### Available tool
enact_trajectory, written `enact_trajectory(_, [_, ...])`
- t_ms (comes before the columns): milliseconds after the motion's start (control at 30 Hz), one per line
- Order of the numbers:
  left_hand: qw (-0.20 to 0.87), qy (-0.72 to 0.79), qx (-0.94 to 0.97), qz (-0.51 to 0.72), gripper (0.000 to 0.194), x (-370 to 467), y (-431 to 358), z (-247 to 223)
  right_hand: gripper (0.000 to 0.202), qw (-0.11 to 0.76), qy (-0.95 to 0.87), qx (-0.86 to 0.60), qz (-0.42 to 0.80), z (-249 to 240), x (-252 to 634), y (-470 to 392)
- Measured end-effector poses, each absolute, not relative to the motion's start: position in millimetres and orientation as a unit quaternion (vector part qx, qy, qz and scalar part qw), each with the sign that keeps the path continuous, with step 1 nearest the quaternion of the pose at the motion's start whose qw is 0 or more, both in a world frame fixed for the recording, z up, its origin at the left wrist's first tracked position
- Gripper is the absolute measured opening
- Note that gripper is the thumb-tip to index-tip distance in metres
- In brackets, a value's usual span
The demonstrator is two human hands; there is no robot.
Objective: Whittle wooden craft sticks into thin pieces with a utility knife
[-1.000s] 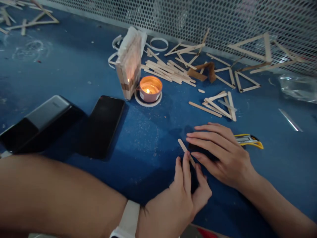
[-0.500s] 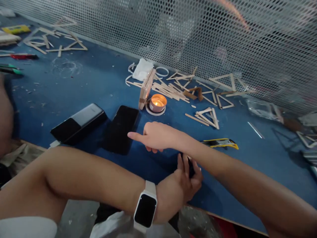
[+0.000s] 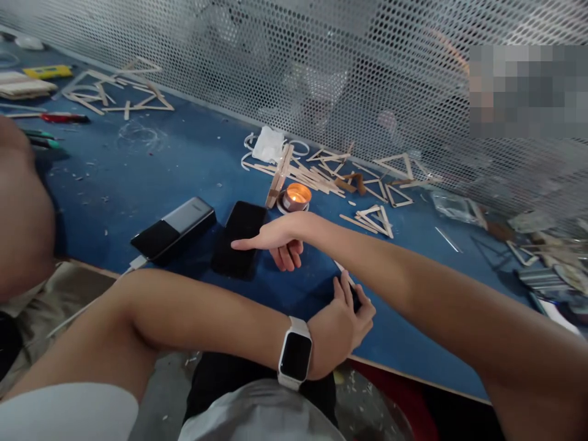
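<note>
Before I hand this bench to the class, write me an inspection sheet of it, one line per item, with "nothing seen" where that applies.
Surface: blue table, with small pale scraps and a whitish ring mark towards the left.
Job's things: loose pile of wooden sticks; stick triangle; lit candle beside an upright block.
Clutter: phone, power bank, clear plastic wrapping.
Hands: left hand holds a thin stick; right hand is over or on the phone, contact unclear.
Cables: white cable leads from the power bank off the table.
Spills: nothing seen.
Surroundings: metal mesh screen behind; part of another person at left.
</note>
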State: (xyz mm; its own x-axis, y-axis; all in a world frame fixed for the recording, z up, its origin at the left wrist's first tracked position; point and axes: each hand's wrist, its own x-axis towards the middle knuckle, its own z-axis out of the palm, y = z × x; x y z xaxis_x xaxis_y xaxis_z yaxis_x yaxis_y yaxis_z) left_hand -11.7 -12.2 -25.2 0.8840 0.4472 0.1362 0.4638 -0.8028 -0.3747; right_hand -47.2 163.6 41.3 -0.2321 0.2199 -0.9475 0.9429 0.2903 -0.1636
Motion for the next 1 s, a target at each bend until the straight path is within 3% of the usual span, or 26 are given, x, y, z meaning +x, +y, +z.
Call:
enact_trajectory(133, [0.200,-0.247,-0.948,-0.019,0.068,-13.9,-13.2,-20.4,0.116,0.465,0.656,0.416,-0.424,40.0,-45.3,171.8])
enact_trajectory(367, [0.178,-0.238,-0.955,-0.014,0.089,-12.2,-12.3,-19.8,0.105,0.465,0.662,0.405,-0.426,35.0,-45.2,174.2])
enact_trajectory(767, [0.127,-0.263,-0.956,0.018,0.083,5.1,-12.5,-26.6,0.118,0.435,0.662,0.403,-0.460,37.7,-32.7,175.5])
enact_trajectory(1000, [0.099,-0.260,-0.960,0.021,0.095,6.3,-12.0,-28.4,0.112,0.401,0.690,0.424,-0.427,39.1,-36.3,159.9])
